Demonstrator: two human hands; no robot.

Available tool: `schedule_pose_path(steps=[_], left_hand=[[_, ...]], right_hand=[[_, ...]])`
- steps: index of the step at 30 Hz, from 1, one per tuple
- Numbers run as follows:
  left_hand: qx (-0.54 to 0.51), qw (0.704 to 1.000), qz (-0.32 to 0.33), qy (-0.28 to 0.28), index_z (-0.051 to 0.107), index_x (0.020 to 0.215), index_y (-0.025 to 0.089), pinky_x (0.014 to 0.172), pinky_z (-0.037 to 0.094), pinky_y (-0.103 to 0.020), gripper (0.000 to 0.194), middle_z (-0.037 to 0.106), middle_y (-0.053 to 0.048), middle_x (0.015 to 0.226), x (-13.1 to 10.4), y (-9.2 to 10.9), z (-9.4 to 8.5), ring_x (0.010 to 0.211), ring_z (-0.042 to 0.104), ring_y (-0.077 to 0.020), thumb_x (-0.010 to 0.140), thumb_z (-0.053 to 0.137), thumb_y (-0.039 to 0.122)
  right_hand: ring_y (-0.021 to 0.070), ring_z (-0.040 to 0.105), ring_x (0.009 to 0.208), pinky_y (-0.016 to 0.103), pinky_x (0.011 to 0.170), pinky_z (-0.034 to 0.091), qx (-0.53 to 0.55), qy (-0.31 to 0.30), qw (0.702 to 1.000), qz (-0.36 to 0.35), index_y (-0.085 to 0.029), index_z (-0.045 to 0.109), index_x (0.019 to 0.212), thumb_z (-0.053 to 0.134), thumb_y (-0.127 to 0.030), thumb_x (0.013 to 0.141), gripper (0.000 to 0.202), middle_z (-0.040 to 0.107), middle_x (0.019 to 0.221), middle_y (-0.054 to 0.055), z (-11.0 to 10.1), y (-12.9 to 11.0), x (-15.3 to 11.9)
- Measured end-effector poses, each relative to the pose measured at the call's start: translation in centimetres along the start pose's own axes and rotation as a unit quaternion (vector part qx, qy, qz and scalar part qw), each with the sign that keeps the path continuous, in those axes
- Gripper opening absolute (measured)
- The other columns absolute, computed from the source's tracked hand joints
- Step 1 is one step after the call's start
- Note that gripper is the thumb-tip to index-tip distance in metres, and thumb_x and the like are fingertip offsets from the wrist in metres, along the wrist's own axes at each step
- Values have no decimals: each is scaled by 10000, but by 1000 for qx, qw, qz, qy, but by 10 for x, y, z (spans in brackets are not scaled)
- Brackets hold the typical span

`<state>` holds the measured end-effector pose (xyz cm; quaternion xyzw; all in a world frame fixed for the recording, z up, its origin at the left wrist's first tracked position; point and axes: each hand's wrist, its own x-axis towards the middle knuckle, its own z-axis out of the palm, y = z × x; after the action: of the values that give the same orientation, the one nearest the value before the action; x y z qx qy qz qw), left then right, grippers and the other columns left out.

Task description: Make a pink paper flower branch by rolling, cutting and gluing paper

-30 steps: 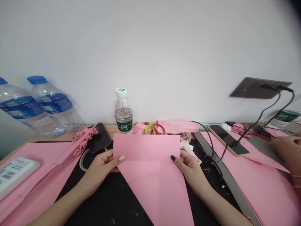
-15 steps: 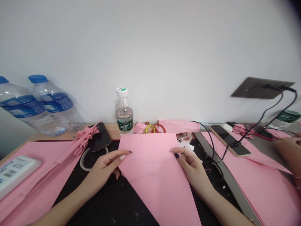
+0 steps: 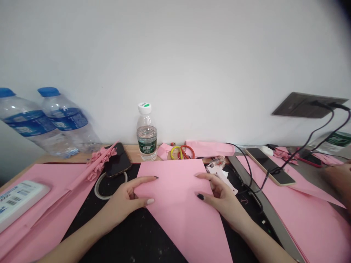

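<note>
A long pink paper sheet [image 3: 178, 208] lies on the black mat, narrowing at its lower left side. My left hand [image 3: 128, 195] rests at its upper left edge, thumb and index finger spread apart on the paper, the other fingers mostly hidden. At the upper right edge, my right hand [image 3: 222, 195] touches the sheet with index finger and thumb apart. Behind the sheet are a yellow-and-red-handled pair of scissors [image 3: 186, 151] and a folded pink piece [image 3: 211, 148].
A small water bottle [image 3: 147, 137] stands by the wall. Two large bottles [image 3: 68, 118], a phone [image 3: 117, 160] and a tape ring [image 3: 97, 190] are left. Right are cables [image 3: 251, 175], another phone [image 3: 270, 166] and another person's hand [image 3: 338, 175].
Both thumbs have moved down, away from the index fingers, so the hands have opened on the sheet. The sheet's top edge sits slightly lower, and the view has shifted a little.
</note>
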<state>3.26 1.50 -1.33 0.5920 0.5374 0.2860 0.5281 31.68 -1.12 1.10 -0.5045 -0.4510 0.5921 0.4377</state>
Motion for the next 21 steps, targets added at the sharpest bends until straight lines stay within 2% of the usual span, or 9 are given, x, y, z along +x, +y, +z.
schedule_pose_path(steps=[5,10,13,17,21], left_hand=[[-4,999,-5,32,652,1143,198,571,445,-224,531,698,-50,958,-1,4,0,735,588,-189,650,752,370],[-25,999,-10,42,656,1138,200,520,411,-212,548,698,-44,941,-3,5,1,585,521,-129,632,772,374],[-29,999,-2,43,671,1117,209,501,385,-207,529,695,-43,982,-3,5,2,544,481,-110,624,775,372],[20,999,-10,45,676,1114,194,439,279,-193,526,696,-33,914,-3,6,2,458,342,-67,629,768,375],[26,999,-17,37,699,1068,180,474,338,-203,498,699,-24,857,-3,10,0,476,399,-81,613,771,370]], right_hand=[[165,618,773,283,685,524,4,-18,1000,25,-245,616,1091,811,-284,621,511,638,879,9,0,-3,-2],[181,615,849,293,723,527,34,-38,998,46,-264,604,1141,829,-211,567,619,633,972,14,2,-9,-6],[164,591,850,274,733,517,-6,-35,999,37,-273,616,1145,813,-207,597,586,607,1044,14,1,-9,-7],[111,536,658,238,619,472,-60,-21,996,61,-268,586,1219,784,-257,656,597,603,849,-14,-3,-1,-5],[72,416,517,204,502,371,-111,5,992,67,-226,624,1182,766,-263,651,551,557,672,-42,-6,4,-4]])
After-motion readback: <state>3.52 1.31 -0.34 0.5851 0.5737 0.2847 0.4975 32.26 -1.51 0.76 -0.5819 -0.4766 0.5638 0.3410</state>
